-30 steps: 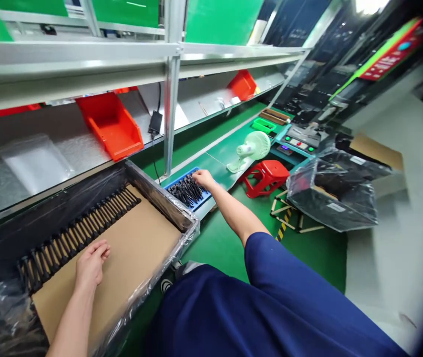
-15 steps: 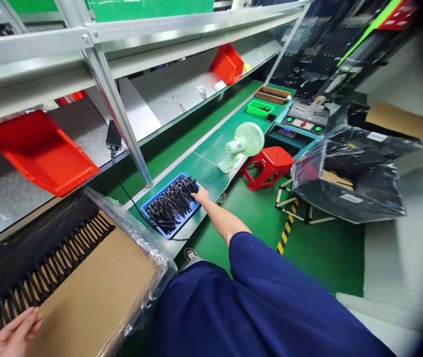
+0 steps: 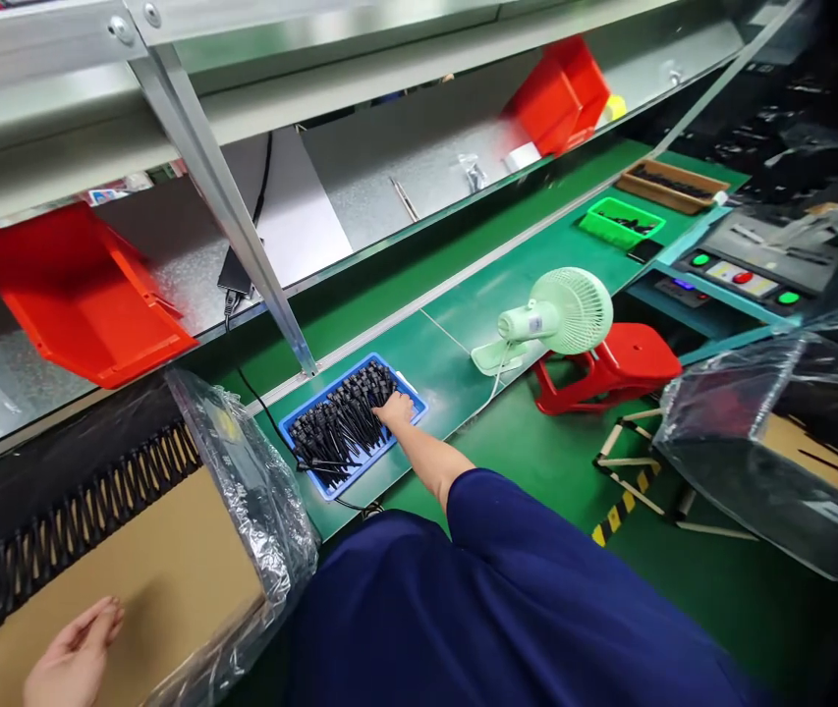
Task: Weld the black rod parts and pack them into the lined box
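Observation:
My right hand (image 3: 396, 408) reaches into a blue tray (image 3: 349, 488) filled with slim black rod-like parts with thicker heads (image 3: 337, 417). Its fingers are closed around the parts at the tray's right end; how many they grip is hidden. At the lower left, my left hand (image 3: 72, 656) hovers over a brown cardboard sheet (image 3: 168, 570) inside a plastic-lined box. Thumb and fingertips are pinched together, with nothing visible between them. Along the far side of the sheet lies a row of the same black parts (image 3: 86, 516), side by side.
A pale green fan (image 3: 562, 312) stands on the green bench beyond the tray. Farther off are a green bin (image 3: 619, 224) and a brown tray (image 3: 673, 187). Red bins (image 3: 80, 295) sit on the shelf behind a metal post (image 3: 231, 211). A red stool (image 3: 610, 363) stands at right.
The view has swung left and closer to the bench. My right hand has moved farther in over the tray's parts. My left hand has moved away from the row, over bare cardboard.

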